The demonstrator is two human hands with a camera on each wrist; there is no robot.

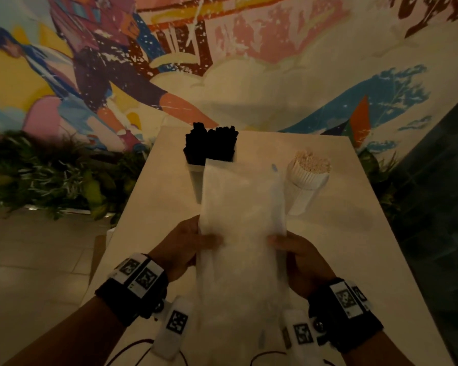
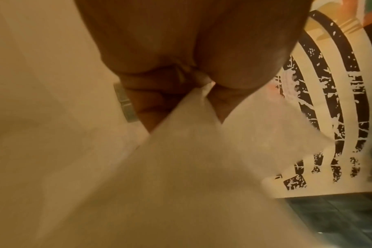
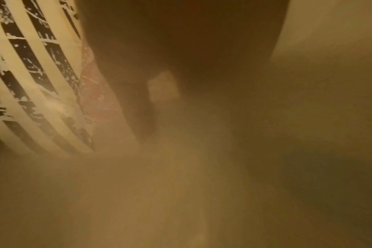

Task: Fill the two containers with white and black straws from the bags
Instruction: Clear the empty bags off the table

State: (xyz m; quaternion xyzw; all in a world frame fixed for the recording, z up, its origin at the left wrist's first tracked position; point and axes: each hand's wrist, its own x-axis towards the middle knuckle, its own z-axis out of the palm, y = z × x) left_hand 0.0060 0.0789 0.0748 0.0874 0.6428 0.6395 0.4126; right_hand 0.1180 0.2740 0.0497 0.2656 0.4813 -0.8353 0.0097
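A long, flat white bag (image 1: 242, 233) hangs lengthwise over the table (image 1: 148, 220), held between both hands. My left hand (image 1: 188, 244) pinches its left edge, thumb on top. My right hand (image 1: 294, 252) grips its right edge. The left wrist view shows the fingers pinching the bag (image 2: 181, 159). In the blurred right wrist view the bag (image 3: 181, 184) fills the frame below the dark hand. At the far end stands a container of black straws (image 1: 209, 146), its lower part hidden by the bag. To its right stands a container of white straws (image 1: 308, 175).
The table's edges run close on both sides, with a tiled floor (image 1: 37, 260) to the left. Green plants (image 1: 50, 175) line the base of a painted wall (image 1: 222, 62) behind the table. Cables (image 1: 132, 347) trail near the front edge.
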